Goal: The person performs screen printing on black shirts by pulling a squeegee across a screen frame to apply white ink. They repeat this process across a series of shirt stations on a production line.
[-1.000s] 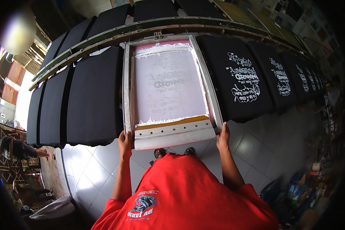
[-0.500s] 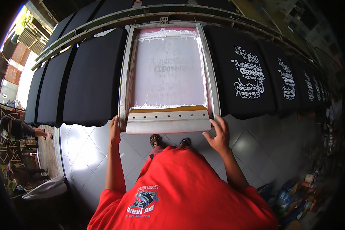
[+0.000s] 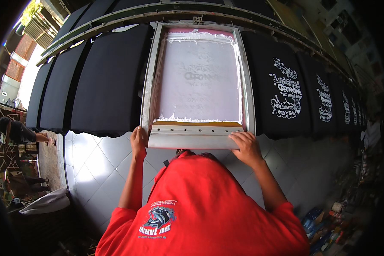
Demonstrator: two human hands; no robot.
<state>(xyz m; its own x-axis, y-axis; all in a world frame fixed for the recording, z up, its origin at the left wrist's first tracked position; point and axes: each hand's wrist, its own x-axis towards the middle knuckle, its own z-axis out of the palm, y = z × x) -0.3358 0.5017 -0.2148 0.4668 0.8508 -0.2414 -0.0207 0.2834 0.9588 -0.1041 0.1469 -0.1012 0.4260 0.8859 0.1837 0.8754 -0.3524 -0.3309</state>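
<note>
While the left hand (image 3: 138, 141) is closed around the near left corner of the frame (image 3: 150, 81), the right hand (image 3: 246, 147) is partly closed, its fingers curled over the right end of the squeegee (image 3: 192, 140); how firmly either grips cannot be told. The frame sits between a plain shirt (image 3: 111, 81) and a printed shirt (image 3: 281, 89).

Caution: uneven lifting or a sideways push at one corner could shift the frame, causing a crooked or doubled print. Drawing the squeegee from one end only could twist it and leave a patchy film, or let it slip toward the floor (image 3: 100, 162).

Contents: the frame acts as a shallow tray with the mesh (image 3: 198, 91) as its base. White ink (image 3: 196, 36) lies ridged along the far, near and right borders; if left there, it could dry and clog the mesh. Any containers among the clutter (image 3: 328, 222) at lower right are too blurred to identify
</note>
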